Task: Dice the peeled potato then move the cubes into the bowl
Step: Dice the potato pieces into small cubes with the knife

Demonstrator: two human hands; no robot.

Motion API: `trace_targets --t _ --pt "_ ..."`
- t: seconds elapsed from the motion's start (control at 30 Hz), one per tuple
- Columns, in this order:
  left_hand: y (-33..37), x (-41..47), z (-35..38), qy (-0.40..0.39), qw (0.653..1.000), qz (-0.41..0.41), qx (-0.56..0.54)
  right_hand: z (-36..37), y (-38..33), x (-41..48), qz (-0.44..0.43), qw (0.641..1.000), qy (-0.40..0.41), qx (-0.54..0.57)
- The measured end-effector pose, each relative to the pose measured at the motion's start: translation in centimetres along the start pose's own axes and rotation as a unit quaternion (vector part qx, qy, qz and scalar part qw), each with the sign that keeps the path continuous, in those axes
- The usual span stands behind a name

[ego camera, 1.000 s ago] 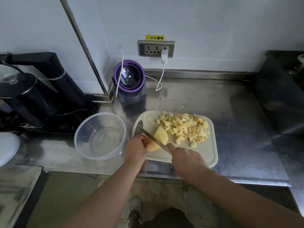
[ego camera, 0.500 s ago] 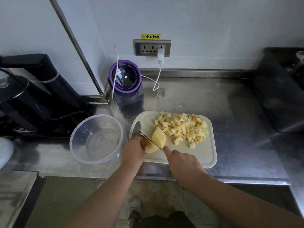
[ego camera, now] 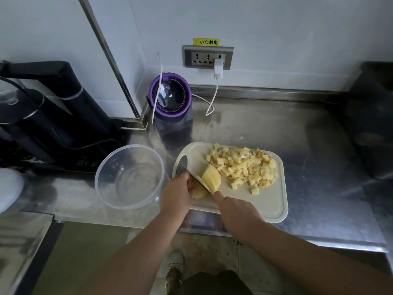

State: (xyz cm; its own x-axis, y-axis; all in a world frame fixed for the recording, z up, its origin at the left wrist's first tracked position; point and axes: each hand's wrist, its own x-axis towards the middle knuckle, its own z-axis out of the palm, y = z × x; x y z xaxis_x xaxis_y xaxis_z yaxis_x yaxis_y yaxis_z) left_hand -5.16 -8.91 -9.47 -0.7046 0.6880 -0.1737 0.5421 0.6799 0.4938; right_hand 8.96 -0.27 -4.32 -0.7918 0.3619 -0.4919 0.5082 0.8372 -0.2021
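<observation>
Steel counter [ego camera: 276, 128]: left grip [ego camera: 177, 193] clasps potato [ego camera: 211, 179], right grip [ego camera: 236, 211] clasps knife [ego camera: 201, 182]; bowl [ego camera: 106, 194] beside board [ego camera: 255, 201].

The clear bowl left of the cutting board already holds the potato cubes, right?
No, the clear bowl is empty in the head view; it does sit left of the cutting board, but the potato cubes are piled on that board.

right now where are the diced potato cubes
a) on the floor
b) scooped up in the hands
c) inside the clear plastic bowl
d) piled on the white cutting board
D: the pile of pale yellow potato cubes lies on the far part of the white plastic cutting board, and the clear plastic bowl to its left holds none of them.
</observation>
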Motion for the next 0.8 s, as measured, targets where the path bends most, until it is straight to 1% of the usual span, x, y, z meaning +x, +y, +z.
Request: trace_targets --t 0.13,0.3,0.47,0.6,0.8 --pt "0.0 0.0 -0.2 -0.01 1.0 0.001 0.001 0.1 0.3 -0.1 0.005 1.0 0.0 0.015" --pt "0.0 0.2 -0.6 -0.031 0.999 0.004 0.008 -0.9 1.5 0.2 0.009 0.997 -0.013 0.076" --pt "0.3 0.1 -0.8 -0.031 0.999 -0.006 -0.01 -0.9 1.9 -0.7 0.044 0.991 0.036 0.12" --pt "0.2 -0.1 -0.8 -0.031 0.999 -0.018 -0.034 -0.9 1.6 -1.5 0.029 0.993 0.057 0.098" --pt "-0.2 -0.4 -0.3 0.002 0.998 -0.022 -0.059 -1.1 0.3 -1.9 0.014 0.998 0.036 0.059"
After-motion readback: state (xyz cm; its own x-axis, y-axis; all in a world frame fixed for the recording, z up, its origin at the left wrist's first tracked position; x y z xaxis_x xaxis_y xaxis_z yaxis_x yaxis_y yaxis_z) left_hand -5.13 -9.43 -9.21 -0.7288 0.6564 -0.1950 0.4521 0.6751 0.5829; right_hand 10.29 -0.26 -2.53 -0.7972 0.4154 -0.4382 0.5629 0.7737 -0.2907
